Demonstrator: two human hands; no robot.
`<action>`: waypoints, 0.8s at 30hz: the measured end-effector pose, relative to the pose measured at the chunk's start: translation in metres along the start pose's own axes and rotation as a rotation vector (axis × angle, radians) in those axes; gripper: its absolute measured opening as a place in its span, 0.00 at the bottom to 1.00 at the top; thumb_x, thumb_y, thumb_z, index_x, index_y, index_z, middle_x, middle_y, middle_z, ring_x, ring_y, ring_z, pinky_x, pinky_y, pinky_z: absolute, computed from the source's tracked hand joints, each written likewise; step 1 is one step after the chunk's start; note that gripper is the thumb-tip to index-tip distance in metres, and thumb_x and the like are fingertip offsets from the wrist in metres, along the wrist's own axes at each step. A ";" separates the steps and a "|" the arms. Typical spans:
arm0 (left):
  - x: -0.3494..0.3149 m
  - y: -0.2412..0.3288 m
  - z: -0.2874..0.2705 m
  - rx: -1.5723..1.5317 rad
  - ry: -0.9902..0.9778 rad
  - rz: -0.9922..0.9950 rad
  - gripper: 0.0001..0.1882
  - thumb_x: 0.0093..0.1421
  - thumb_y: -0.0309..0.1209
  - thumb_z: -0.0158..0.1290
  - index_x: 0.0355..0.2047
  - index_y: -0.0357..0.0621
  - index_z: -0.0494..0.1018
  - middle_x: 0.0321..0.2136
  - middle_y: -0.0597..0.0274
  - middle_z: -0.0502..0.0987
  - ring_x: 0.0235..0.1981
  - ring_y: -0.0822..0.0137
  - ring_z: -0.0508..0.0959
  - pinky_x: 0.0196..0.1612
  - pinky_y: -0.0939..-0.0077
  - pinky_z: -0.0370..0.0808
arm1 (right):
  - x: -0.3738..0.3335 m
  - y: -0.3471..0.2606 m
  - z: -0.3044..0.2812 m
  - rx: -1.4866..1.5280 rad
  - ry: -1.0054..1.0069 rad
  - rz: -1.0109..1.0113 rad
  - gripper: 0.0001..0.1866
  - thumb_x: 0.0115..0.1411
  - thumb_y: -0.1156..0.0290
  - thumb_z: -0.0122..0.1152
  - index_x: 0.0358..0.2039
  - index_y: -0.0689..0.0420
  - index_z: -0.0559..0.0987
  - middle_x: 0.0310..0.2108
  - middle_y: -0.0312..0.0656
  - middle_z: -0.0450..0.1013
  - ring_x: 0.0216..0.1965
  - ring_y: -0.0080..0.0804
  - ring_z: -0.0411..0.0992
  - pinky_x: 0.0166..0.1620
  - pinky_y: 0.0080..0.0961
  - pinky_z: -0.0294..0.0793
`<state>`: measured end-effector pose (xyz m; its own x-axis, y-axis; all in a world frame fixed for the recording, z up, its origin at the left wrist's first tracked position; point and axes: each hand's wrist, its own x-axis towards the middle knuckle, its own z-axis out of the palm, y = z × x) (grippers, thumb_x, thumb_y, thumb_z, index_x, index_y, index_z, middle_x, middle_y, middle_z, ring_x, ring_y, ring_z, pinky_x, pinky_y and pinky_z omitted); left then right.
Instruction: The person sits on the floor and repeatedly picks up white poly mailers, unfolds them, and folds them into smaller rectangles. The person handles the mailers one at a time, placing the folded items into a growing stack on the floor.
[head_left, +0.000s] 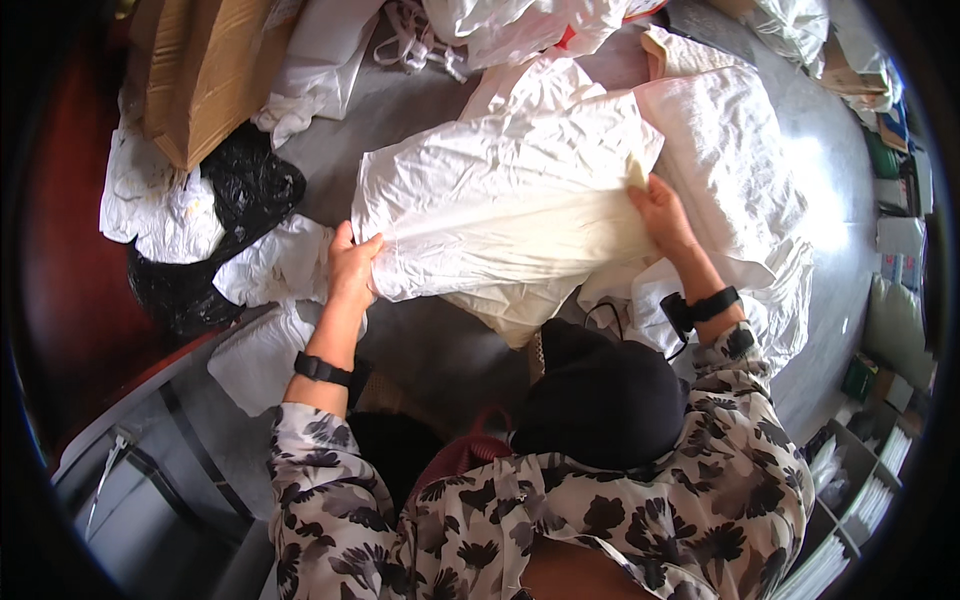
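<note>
A creased white pillowcase (505,195) is stretched out flat between my two hands, above my lap. My left hand (352,265) pinches its lower left corner, thumb on top. At its right edge, my right hand (664,212) grips the cloth with the fingers curled under. More white cloth (525,308) hangs beneath the pillowcase, and some bunches up behind it. Close by my right hand lies a heap of thicker white linen (715,140). Another crumpled white cloth (278,262) sits just beyond my left hand.
At the far left stand a brown cardboard box (215,75) and black plastic bags (245,185) with white cloths on them. White plastic bags (530,25) lie at the far side. A grey shelf (850,490) with stacked items lines the right. Grey floor (335,165) shows between the piles.
</note>
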<state>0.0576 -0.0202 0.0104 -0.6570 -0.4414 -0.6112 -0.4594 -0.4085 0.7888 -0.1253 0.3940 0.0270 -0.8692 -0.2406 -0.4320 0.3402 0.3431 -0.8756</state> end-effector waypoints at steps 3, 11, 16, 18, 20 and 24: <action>-0.002 0.012 0.014 0.742 0.216 0.155 0.17 0.58 0.25 0.56 0.47 0.42 0.66 0.41 0.48 0.76 0.39 0.52 0.78 0.42 0.62 0.74 | -0.002 -0.015 0.001 -0.384 0.175 -0.128 0.12 0.61 0.72 0.60 0.44 0.60 0.74 0.34 0.42 0.77 0.35 0.32 0.75 0.39 0.29 0.73; -0.036 -0.013 0.084 1.517 -0.238 0.976 0.37 0.57 0.50 0.57 0.66 0.63 0.58 0.70 0.53 0.48 0.70 0.47 0.48 0.66 0.37 0.41 | 0.008 -0.036 0.073 -1.172 -0.433 -1.272 0.28 0.66 0.48 0.49 0.64 0.44 0.66 0.65 0.42 0.60 0.68 0.38 0.54 0.69 0.39 0.51; -0.025 -0.056 0.087 1.526 -0.179 0.924 0.44 0.57 0.55 0.56 0.70 0.68 0.49 0.72 0.56 0.42 0.72 0.47 0.40 0.64 0.31 0.35 | 0.087 -0.024 0.057 -1.369 -0.168 -0.730 0.32 0.66 0.44 0.45 0.67 0.44 0.61 0.69 0.39 0.54 0.71 0.40 0.46 0.70 0.38 0.45; -0.022 -0.060 0.081 1.563 -0.188 0.882 0.46 0.55 0.58 0.56 0.70 0.69 0.47 0.72 0.57 0.39 0.72 0.47 0.37 0.64 0.32 0.34 | 0.097 -0.035 0.040 -1.488 0.082 -0.529 0.33 0.67 0.46 0.45 0.68 0.44 0.59 0.71 0.37 0.47 0.72 0.41 0.44 0.70 0.41 0.44; -0.020 -0.057 0.078 1.571 -0.220 0.835 0.47 0.54 0.60 0.56 0.70 0.72 0.47 0.72 0.59 0.38 0.72 0.47 0.37 0.64 0.29 0.34 | 0.087 -0.045 0.032 -1.323 0.195 -0.558 0.32 0.66 0.47 0.45 0.68 0.43 0.58 0.72 0.37 0.45 0.72 0.41 0.42 0.70 0.45 0.43; -0.021 -0.053 0.082 1.554 -0.220 0.758 0.50 0.50 0.65 0.56 0.70 0.75 0.46 0.73 0.60 0.37 0.72 0.48 0.36 0.64 0.28 0.32 | 0.046 -0.034 0.035 -1.447 -0.305 -1.022 0.33 0.65 0.44 0.46 0.68 0.36 0.58 0.71 0.33 0.50 0.72 0.34 0.44 0.70 0.48 0.39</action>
<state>0.0472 0.0760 -0.0129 -0.9812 0.0055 -0.1927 -0.0488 0.9599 0.2760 -0.1648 0.3397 0.0298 -0.3656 -0.9285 -0.0643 -0.9304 0.3665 -0.0020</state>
